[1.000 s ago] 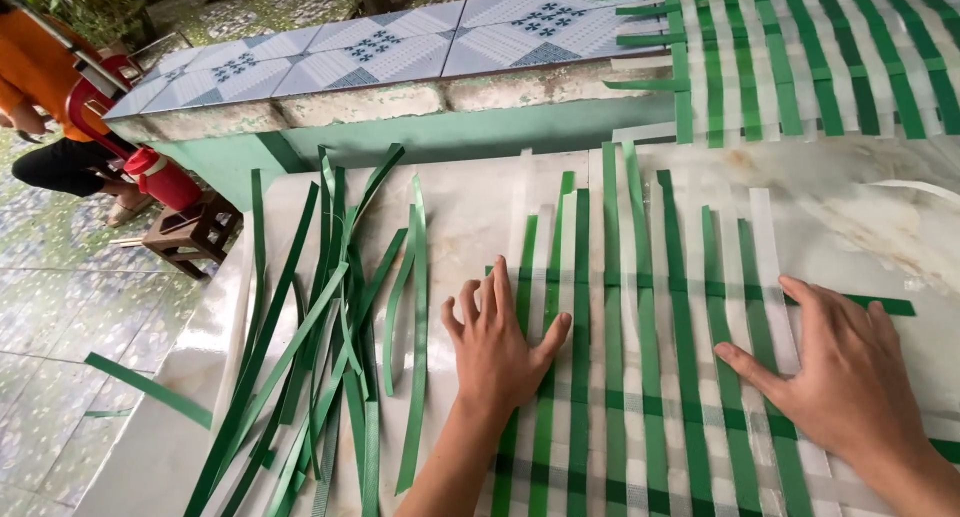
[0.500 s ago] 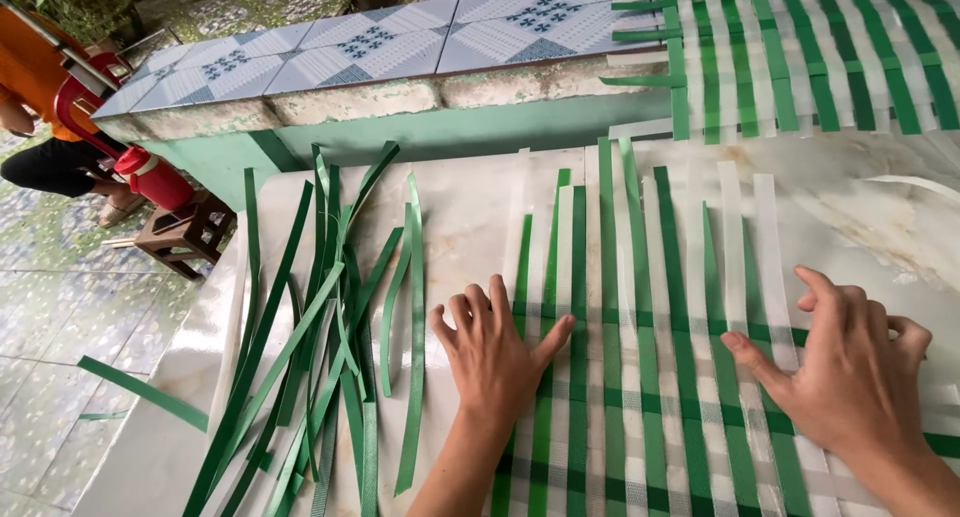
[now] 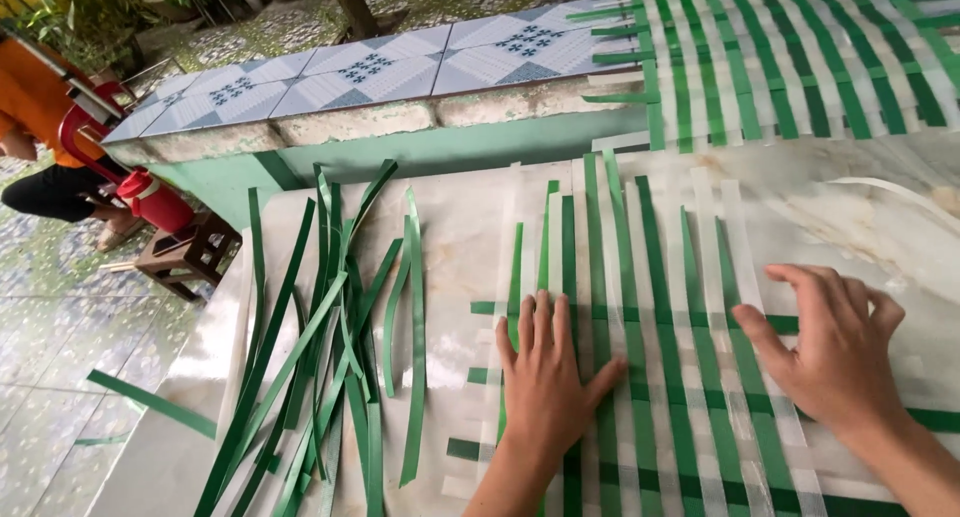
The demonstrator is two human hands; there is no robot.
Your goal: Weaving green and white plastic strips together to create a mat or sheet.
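Note:
A half-woven mat of green and white strips [image 3: 660, 317] lies flat on a pale marble table [image 3: 470, 227]. My left hand [image 3: 545, 377] presses flat on the mat's left part, fingers spread, thumb out to the right. My right hand [image 3: 830, 352] rests on the strips to the right, fingers bent and fingertips touching a white strip. Neither hand holds anything. A loose pile of green strips [image 3: 330, 347] lies left of my left hand.
A finished woven green-and-white mat [image 3: 800, 67] lies on the tiled ledge [image 3: 400, 67] behind the table. At far left a person in orange [image 3: 40, 117] sits by a small wooden stool [image 3: 185, 257] and a red object [image 3: 155, 202]. Green strips [image 3: 150, 402] hang off the table's left edge.
Both hands have shifted slightly up the mat. My right hand's fingers have curled, lifting the palm off the strips.

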